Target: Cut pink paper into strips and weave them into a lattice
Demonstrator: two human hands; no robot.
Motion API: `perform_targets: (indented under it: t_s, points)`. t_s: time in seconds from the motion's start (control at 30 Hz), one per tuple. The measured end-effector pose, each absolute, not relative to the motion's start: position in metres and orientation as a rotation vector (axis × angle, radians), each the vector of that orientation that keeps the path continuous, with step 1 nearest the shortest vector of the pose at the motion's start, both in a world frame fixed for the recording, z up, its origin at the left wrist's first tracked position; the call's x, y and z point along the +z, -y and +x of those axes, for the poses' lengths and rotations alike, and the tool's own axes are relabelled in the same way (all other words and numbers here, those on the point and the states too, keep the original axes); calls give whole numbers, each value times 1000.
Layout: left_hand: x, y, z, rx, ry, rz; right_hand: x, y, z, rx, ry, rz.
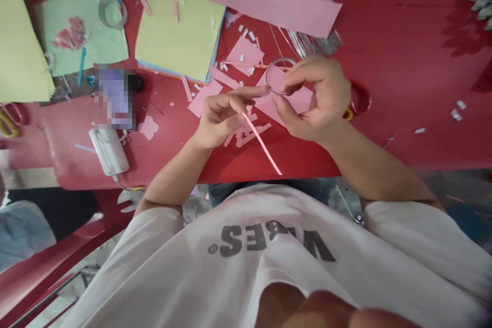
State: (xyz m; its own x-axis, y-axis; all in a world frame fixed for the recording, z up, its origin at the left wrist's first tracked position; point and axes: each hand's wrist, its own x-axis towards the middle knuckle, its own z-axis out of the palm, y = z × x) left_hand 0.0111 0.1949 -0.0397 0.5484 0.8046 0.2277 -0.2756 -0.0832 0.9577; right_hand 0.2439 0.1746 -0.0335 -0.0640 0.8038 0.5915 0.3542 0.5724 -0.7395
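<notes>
My left hand [225,118] pinches a narrow pink paper strip [262,143], which hangs down and forward past the table edge. Its extended forefinger reaches the thin grey ring [277,76]. My right hand [311,97] holds that ring upright between thumb and fingers, and part of the ring is hidden behind the fingers. Pink paper shows through the ring from the sheet lying beneath. Pink offcuts [246,133] are scattered on the red table cover [403,87] under both hands.
Yellow card [180,10], a green sheet [80,25] and a long pink sheet [274,7] lie ahead. Silver strips [295,10] lie beyond my hands. Red-handled scissors [359,100] sit by my right hand. A white power bank [108,151] and a blurred phone [114,96] are at left.
</notes>
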Motion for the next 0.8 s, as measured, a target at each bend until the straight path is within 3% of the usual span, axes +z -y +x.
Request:
perform_targets:
  t_s: [0.27, 0.8]
  points:
    - [-45, -195, 13, 1053, -428, 1660, -37, -175, 244, 376, 1749, -891]
    - [-34, -180, 18, 977, -638, 1528, -29, -168, 243, 205, 1791, -928]
